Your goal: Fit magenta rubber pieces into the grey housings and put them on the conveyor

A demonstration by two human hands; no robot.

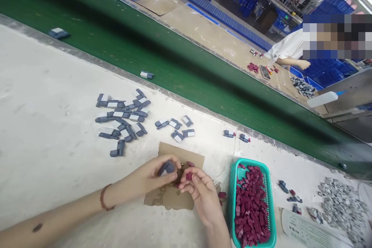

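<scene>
My left hand (pixel 162 172) is closed around a dark grey-blue plastic piece (pixel 166 168) with a pale face. Close beside it, my right hand (pixel 200 188) pinches a small maroon plastic piece (pixel 189 176) between thumb and fingers. Both hands are over a stained cardboard sheet (pixel 186 197) on the white table. More maroon bits lie partly hidden behind the fingers. To the right stands a teal basket (pixel 232 201) filled with maroon pieces (pixel 251 201). Beyond the cardboard lie several loose grey-blue pieces (pixel 174 123), and a larger group (pixel 122 114) spreads to the left.
A green conveyor belt (pixel 186 85) crosses behind the table, carrying a few grey-blue pieces (pixel 59 33). Two pieces with maroon ends (pixel 244 138) sit near its edge. Light grey parts (pixel 343 201) are heaped at right. Across the belt, a person's arm (pixel 293 62) rests over another worktable.
</scene>
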